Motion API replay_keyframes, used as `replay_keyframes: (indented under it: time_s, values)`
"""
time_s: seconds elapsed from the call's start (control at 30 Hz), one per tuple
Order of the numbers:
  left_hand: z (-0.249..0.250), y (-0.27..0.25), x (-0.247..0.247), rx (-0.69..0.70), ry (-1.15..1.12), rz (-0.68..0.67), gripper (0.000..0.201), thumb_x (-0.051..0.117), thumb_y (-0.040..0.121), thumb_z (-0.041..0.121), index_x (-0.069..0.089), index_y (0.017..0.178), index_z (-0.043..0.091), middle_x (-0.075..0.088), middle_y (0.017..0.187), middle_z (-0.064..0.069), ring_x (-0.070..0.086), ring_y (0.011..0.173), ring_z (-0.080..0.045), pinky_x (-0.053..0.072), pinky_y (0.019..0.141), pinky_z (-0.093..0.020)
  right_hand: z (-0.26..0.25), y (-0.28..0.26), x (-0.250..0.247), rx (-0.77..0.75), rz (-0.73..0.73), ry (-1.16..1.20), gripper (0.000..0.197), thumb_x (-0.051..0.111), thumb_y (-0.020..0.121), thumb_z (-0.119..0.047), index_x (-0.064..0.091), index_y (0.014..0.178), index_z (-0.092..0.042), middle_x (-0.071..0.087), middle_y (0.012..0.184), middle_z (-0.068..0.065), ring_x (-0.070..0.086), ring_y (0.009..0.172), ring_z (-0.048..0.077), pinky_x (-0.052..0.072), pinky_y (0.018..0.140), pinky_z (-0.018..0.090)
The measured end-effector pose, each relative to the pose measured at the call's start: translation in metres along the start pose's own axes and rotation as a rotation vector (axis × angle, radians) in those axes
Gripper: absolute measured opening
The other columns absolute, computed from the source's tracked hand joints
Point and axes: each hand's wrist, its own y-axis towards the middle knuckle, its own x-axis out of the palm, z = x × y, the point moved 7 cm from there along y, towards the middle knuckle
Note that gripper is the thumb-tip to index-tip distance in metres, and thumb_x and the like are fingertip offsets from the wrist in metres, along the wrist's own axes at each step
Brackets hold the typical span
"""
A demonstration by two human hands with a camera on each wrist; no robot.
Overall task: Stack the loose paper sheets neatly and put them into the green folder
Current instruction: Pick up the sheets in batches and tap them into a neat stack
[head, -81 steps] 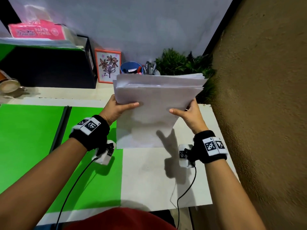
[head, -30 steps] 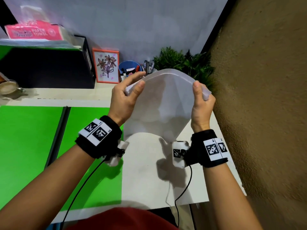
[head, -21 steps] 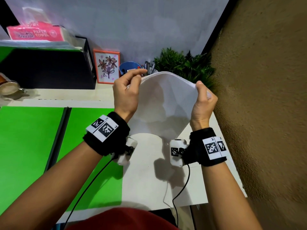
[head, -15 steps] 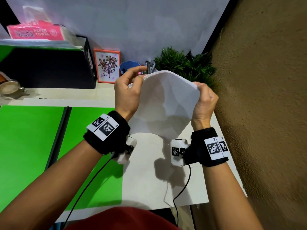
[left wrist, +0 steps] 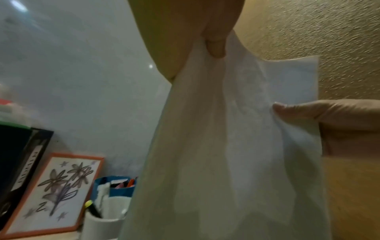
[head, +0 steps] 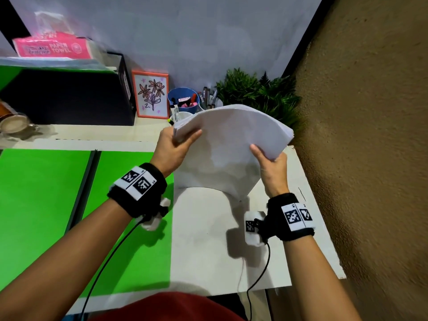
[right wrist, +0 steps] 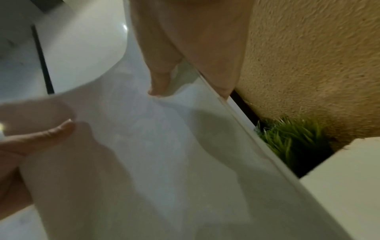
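Paper sheets are held above the desk, bowed upward. Left hand and right hand each pinch an opposite edge. Stack is light, limp and slippery; grip both side edges firmly. Green folder lies open alongside.

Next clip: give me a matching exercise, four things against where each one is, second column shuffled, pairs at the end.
Things:
1. paper stack
2. green folder
3. pink paper towel pack
4. flower picture

Places:
A. leaning by the black binder
B. open flat on the desk, left side
C. on top of the shelf, far left
D. held bowed between both hands

Pairs: 1-D, 2-B, 3-C, 4-A
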Motion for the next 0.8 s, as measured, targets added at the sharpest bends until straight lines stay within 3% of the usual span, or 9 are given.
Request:
replay_keyframes:
  time_s: [0.1,0.23,0.3,0.37,0.53,0.63,0.7,0.73,0.8]
  values:
    - [0.009,0.000,-0.003,0.075,-0.026,0.004,0.034,0.061,0.079,-0.002,0.057,0.086,0.031,0.064,0.067,0.040,0.057,0.072,0.021,0.046,0.074,-0.003,-0.015,0.002,-0.003,-0.071,-0.009,0.074,0.025,0.061,0.082,0.003,0.059,0.076,-0.021,0.069,0.061,-0.021,0.062,0.063,-0.009,0.051,0.063,0.012]
    - [0.013,-0.001,-0.004,0.110,-0.034,-0.046,0.033,0.062,0.078,-0.001,0.059,0.103,0.021,0.068,0.077,0.034,0.059,0.079,0.018,0.044,0.076,-0.003,-0.025,0.001,-0.007,-0.089,-0.030,0.093,0.026,0.062,0.081,0.004,0.060,0.079,-0.022,0.070,0.064,-0.022,0.064,0.066,-0.008,0.051,0.064,0.011]
    - [0.017,-0.002,0.003,0.147,0.032,-0.133,0.039,0.062,0.079,0.003,0.054,0.115,0.015,0.065,0.099,0.024,0.057,0.087,0.018,0.042,0.080,-0.003,-0.027,0.003,-0.012,-0.094,-0.009,0.104,0.025,0.064,0.080,0.001,0.062,0.081,-0.024,0.071,0.065,-0.022,0.065,0.068,-0.008,0.052,0.064,0.011]
    - [0.021,-0.001,0.006,0.164,0.069,-0.169,0.041,0.061,0.080,0.004,0.051,0.118,0.014,0.059,0.107,0.017,0.056,0.087,0.019,0.041,0.080,-0.002,-0.032,0.006,-0.014,-0.129,0.003,0.079,0.023,0.066,0.080,-0.002,0.064,0.082,-0.025,0.071,0.069,-0.022,0.064,0.071,-0.006,0.052,0.067,0.014]
    - [0.025,0.010,0.005,0.151,0.094,-0.112,0.021,0.051,0.087,0.013,0.060,0.104,0.022,0.064,0.067,0.037,0.054,0.069,0.018,0.041,0.069,-0.002,-0.041,0.013,-0.012,-0.176,0.020,0.073,0.033,0.059,0.087,-0.005,0.071,0.067,-0.028,0.068,0.063,-0.021,0.059,0.065,-0.008,0.047,0.063,0.010]
    - [0.028,0.012,0.004,0.109,0.051,-0.144,0.021,0.045,0.092,0.020,0.061,0.104,0.020,0.065,0.065,0.034,0.054,0.065,0.015,0.041,0.062,-0.003,-0.043,0.014,-0.011,-0.163,-0.011,0.098,0.035,0.046,0.095,-0.014,0.067,0.069,-0.026,0.065,0.060,-0.024,0.055,0.061,-0.011,0.043,0.059,0.005]
    - [0.023,0.010,0.001,0.069,-0.017,-0.152,0.020,0.053,0.083,0.032,0.070,0.093,0.031,0.067,0.069,0.033,0.058,0.069,0.014,0.045,0.065,-0.004,-0.030,0.014,-0.013,-0.093,-0.032,0.134,0.024,0.053,0.087,-0.025,0.070,0.071,-0.024,0.069,0.063,-0.020,0.060,0.064,-0.008,0.049,0.062,0.009]
    - [0.014,0.009,0.000,0.029,-0.047,-0.148,0.017,0.057,0.078,0.032,0.072,0.084,0.035,0.068,0.068,0.033,0.060,0.069,0.014,0.047,0.066,-0.005,-0.019,0.013,-0.012,-0.041,-0.049,0.122,0.015,0.058,0.084,-0.025,0.069,0.076,-0.022,0.071,0.066,-0.017,0.064,0.067,-0.005,0.053,0.065,0.014]
    - [-0.015,0.002,0.002,-0.091,-0.062,-0.146,0.021,0.061,0.078,0.014,0.066,0.093,0.028,0.067,0.065,0.035,0.061,0.068,0.016,0.048,0.066,-0.003,0.010,0.008,-0.009,0.058,-0.095,0.035,0.007,0.063,0.084,-0.013,0.066,0.084,-0.019,0.072,0.073,-0.010,0.067,0.069,0.000,0.056,0.071,0.022]
